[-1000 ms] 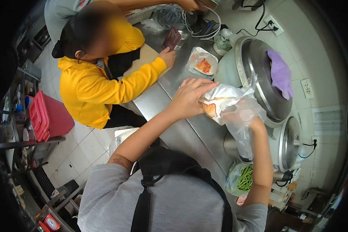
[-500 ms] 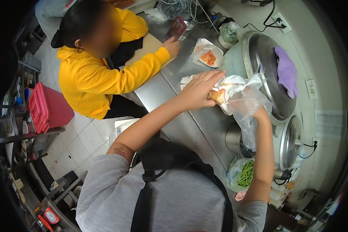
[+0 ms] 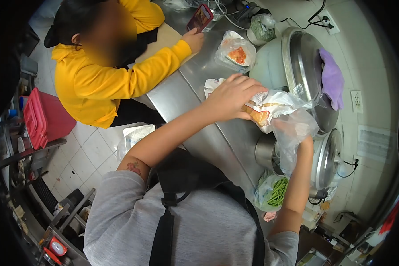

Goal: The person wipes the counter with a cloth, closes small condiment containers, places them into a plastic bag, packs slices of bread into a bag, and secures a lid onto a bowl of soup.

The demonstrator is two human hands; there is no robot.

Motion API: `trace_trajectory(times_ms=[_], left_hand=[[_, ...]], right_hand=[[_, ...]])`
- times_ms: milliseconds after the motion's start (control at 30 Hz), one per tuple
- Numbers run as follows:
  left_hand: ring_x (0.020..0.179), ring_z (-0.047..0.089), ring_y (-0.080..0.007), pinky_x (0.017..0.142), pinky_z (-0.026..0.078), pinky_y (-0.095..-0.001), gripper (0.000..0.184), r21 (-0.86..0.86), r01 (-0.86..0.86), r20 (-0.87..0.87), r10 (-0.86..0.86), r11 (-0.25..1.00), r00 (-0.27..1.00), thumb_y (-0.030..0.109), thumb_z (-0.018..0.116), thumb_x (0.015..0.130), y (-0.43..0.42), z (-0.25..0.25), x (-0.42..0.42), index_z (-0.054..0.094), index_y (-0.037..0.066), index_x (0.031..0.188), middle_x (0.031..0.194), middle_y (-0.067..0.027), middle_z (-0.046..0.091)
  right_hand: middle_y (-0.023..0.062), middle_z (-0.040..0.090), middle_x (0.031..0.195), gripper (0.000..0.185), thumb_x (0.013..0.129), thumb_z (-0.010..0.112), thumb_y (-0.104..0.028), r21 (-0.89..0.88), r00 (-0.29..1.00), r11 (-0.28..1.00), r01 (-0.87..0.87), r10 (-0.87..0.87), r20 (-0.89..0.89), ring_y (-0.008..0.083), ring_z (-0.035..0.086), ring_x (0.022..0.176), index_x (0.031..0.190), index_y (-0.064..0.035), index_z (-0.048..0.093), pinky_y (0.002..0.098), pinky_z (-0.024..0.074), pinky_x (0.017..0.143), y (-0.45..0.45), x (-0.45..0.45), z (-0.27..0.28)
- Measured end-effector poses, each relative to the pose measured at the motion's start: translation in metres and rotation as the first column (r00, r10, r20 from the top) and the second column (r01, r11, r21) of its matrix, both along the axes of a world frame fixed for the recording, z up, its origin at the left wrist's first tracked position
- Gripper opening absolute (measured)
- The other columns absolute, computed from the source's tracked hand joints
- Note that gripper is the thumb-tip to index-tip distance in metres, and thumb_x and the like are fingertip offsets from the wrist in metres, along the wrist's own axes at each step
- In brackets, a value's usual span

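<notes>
Over the steel table, my left hand (image 3: 235, 98) is closed around a white paper-wrapped package (image 3: 270, 103). A golden-brown, bread-like patch shows at the package's near end, beside my thumb. My right hand (image 3: 300, 133) is at a clear plastic bag (image 3: 288, 155), its fingers behind or inside the film and only faintly visible. The bag's upper part meets the package's right end and its lower part hangs down. I cannot tell how far the package is inside the bag.
A person in a yellow hoodie (image 3: 102, 88) sits at the left, holding a phone (image 3: 199, 18). On the steel table (image 3: 199, 111) are a bag with red-orange food (image 3: 237, 55), a large lidded pot (image 3: 270, 57), a steel pot (image 3: 264, 150) and green beans (image 3: 277, 193).
The view has shifted slightly. Both hands keep hold, and the package and bag sit slightly further right, with more of the golden-brown patch showing.
</notes>
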State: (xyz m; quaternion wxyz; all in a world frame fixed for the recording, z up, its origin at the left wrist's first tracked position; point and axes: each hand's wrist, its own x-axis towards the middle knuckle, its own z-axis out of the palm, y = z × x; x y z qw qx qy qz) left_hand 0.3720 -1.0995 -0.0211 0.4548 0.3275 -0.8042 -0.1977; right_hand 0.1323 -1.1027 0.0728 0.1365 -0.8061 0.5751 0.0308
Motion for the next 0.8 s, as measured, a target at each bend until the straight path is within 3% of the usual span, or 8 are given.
trace_trajectory(times_ms=[200,333,433,467,733,800], left_hand=[[0.103,0.057,-0.0274,0.096,0.042,-0.0411,0.067,-0.064,-0.066,-0.037,0.063,0.996,0.997,0.032,0.087,0.053,-0.010,0.001,0.003,0.056,0.012,0.109,0.104,-0.0048,0.059],[0.105,0.057,-0.0276,0.093,0.043,-0.0405,0.068,0.051,0.028,0.069,-0.031,0.998,0.997,0.033,0.084,0.057,-0.012,0.007,0.006,0.055,0.010,0.113,0.110,-0.0046,0.057],[0.110,0.055,-0.0278,0.095,0.042,-0.0411,0.067,0.098,0.086,0.126,-0.098,0.991,0.987,0.029,0.081,0.061,-0.011,0.004,0.006,0.053,0.010,0.119,0.118,-0.0056,0.055],[0.112,0.054,-0.0283,0.096,0.041,-0.0416,0.068,0.101,0.094,0.104,-0.104,0.990,0.989,0.027,0.079,0.062,-0.009,0.006,0.006,0.052,0.010,0.122,0.121,-0.0064,0.054],[0.119,0.049,-0.0343,0.102,0.036,-0.0447,0.068,0.116,0.053,-0.130,-0.037,0.992,0.991,0.022,0.072,0.072,0.010,0.001,0.012,0.048,0.011,0.134,0.136,-0.0121,0.049],[0.124,0.048,-0.0328,0.105,0.034,-0.0468,0.066,0.073,0.032,-0.073,-0.027,0.997,0.997,0.019,0.070,0.074,0.011,-0.003,0.015,0.049,0.014,0.137,0.139,-0.0119,0.047]], right_hand=[[0.0219,0.067,0.093,0.056,0.069,0.074,-0.047,-0.010,0.999,1.000,0.013,-0.013,0.041,0.0319,0.065,0.085,0.095,0.0030,0.068,0.0403,0.0504,0.074,0.005,0.012,0.006],[0.0224,0.067,0.094,0.057,0.069,0.074,-0.047,-0.009,0.994,1.000,0.010,-0.009,0.106,0.0317,0.066,0.085,0.095,0.0035,0.068,0.0404,0.0506,0.074,0.011,0.023,0.015],[0.0205,0.070,0.094,0.051,0.070,0.072,-0.044,0.129,0.973,0.972,0.198,-0.179,-0.148,0.0314,0.067,0.085,0.095,-0.0001,0.071,0.0404,0.0508,0.076,0.004,0.023,0.008],[0.0175,0.070,0.091,0.046,0.072,0.071,-0.042,0.082,0.967,0.973,0.214,-0.199,-0.160,0.0298,0.067,0.083,0.094,-0.0021,0.071,0.0403,0.0512,0.075,0.008,0.025,0.010],[0.0161,0.071,0.088,0.046,0.070,0.070,-0.046,-0.042,1.000,0.999,0.001,-0.001,0.007,0.0315,0.067,0.079,0.092,-0.0054,0.072,0.0417,0.0516,0.071,-0.002,-0.004,-0.014],[0.0157,0.071,0.087,0.046,0.070,0.069,-0.047,-0.077,0.999,0.997,-0.027,0.029,0.020,0.0320,0.067,0.078,0.091,-0.0062,0.073,0.0420,0.0517,0.070,-0.006,-0.011,-0.019]])
